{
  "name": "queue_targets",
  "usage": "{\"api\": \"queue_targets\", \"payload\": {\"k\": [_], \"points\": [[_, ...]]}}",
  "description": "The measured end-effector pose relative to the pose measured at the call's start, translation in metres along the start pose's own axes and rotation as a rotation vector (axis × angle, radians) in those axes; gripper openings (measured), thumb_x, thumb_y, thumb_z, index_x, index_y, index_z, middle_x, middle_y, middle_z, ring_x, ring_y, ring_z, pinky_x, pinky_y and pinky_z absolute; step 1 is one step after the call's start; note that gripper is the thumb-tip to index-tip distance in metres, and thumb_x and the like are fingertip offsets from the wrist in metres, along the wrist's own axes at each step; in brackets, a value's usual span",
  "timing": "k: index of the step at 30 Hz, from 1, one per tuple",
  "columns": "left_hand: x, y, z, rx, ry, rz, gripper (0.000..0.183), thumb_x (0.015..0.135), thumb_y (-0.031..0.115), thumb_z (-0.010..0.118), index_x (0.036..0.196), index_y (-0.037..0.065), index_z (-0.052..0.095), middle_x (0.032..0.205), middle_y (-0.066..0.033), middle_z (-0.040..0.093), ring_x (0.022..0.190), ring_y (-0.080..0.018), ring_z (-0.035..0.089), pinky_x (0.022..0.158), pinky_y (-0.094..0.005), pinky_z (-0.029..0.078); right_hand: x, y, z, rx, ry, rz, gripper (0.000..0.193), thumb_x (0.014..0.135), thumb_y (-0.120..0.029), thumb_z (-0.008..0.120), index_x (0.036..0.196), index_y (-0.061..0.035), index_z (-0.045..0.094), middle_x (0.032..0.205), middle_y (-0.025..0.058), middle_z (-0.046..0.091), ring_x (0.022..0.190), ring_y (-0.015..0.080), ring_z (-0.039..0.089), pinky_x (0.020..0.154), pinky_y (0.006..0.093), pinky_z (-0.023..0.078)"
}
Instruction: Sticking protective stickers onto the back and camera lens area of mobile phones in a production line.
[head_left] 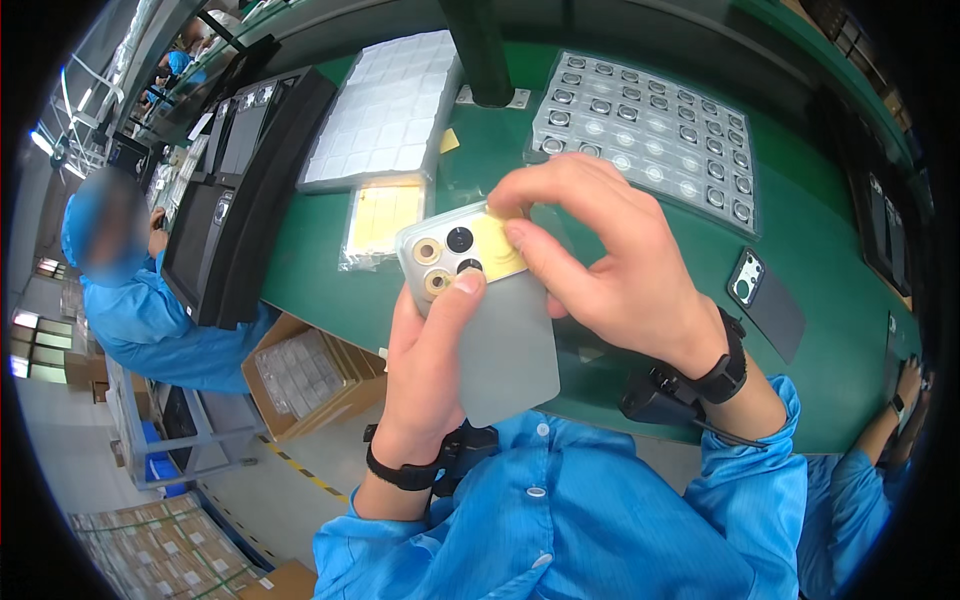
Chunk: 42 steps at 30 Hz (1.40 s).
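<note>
My left hand (pixel 425 350) holds a grey phone back cover (pixel 510 350) upright above the bench, its thumb pressed near the lower black lens ring. The cover's camera area carries two black rings and two gold-coloured rings. A yellow sticker sheet (pixel 497 245) lies against the cover beside these rings. Its upper right edge is pinched between thumb and forefinger of my right hand (pixel 625 265); the pinched edge itself is mostly hidden by the fingers. To the right on the green bench lies another phone back cover (pixel 783 315), dark grey with a camera cutout.
A clear tray of round lens rings (pixel 655 145) lies behind my right hand. At the back left are a white compartment tray (pixel 385 105) and bagged yellow sheets (pixel 385 218). A green post (pixel 478 55) stands between the trays. Co-workers sit left and right.
</note>
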<state>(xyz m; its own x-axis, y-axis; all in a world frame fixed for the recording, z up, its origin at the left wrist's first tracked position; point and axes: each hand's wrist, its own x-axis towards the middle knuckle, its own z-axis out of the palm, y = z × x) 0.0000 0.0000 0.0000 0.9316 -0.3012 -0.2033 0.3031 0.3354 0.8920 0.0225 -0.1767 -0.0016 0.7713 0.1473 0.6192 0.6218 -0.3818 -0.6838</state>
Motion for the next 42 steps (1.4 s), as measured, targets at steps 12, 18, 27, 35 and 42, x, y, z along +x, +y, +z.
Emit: {"api": "queue_targets", "payload": {"k": [12,18,27,35,42], "points": [[0.009,0.007,0.003,0.127,-0.075,0.130,0.037,0.098,0.023,0.049,0.126,-0.001,0.050,0.106,-0.0130,0.065,0.089,-0.0184,0.068,0.074,-0.0296,0.056,0.006,-0.007,-0.005,-0.061,0.027,0.004,0.014,0.086,-0.001,0.061,0.100,0.0000,0.063,0.090,0.0074,0.066,0.075,0.0152,0.062,0.072,0.0276,0.050],[0.020,0.006,-0.008,-0.057,-0.288,0.014,0.042,0.097,0.026,0.048,0.128,-0.003,0.048,0.107,-0.0174,0.065,0.091,-0.0257,0.069,0.073,-0.0344,0.060,0.008,-0.015,-0.010,0.463,-0.070,0.453,0.014,0.092,-0.007,0.060,0.104,-0.0005,0.062,0.085,0.0033,0.062,0.069,0.0060,0.058,0.057,0.0237,0.047],[0.015,0.007,0.007,0.095,-0.197,-0.032,0.052,0.095,0.033,0.047,0.130,-0.005,0.044,0.095,-0.0240,0.067,0.081,-0.0240,0.070,0.065,-0.0314,0.059,0.004,-0.004,-0.005,0.595,-0.127,0.574,0.028,0.097,-0.028,0.058,0.090,-0.0011,0.057,0.074,0.0023,0.057,0.048,0.0056,0.052,0.042,0.0217,0.040],[0.016,0.005,0.002,-0.052,-0.145,-0.044,0.051,0.100,0.039,0.042,0.132,-0.001,0.044,0.109,-0.0208,0.065,0.091,-0.0263,0.069,0.078,-0.0349,0.058,0.000,-0.003,-0.002,0.344,-0.154,0.332,0.033,0.087,-0.024,0.066,0.107,-0.0004,0.054,0.088,0.0062,0.058,0.075,0.0126,0.056,0.065,0.0266,0.047],[0.020,0.004,-0.006,-0.143,-0.282,-0.104,0.050,0.100,0.038,0.043,0.133,0.001,0.044,0.113,-0.0174,0.064,0.097,-0.0257,0.068,0.081,-0.0362,0.058,0.007,-0.010,-0.015,0.397,-0.294,0.474,0.037,0.086,-0.022,0.067,0.113,-0.0004,0.053,0.094,0.0073,0.057,0.086,0.0146,0.054,0.075,0.0286,0.046]]}}
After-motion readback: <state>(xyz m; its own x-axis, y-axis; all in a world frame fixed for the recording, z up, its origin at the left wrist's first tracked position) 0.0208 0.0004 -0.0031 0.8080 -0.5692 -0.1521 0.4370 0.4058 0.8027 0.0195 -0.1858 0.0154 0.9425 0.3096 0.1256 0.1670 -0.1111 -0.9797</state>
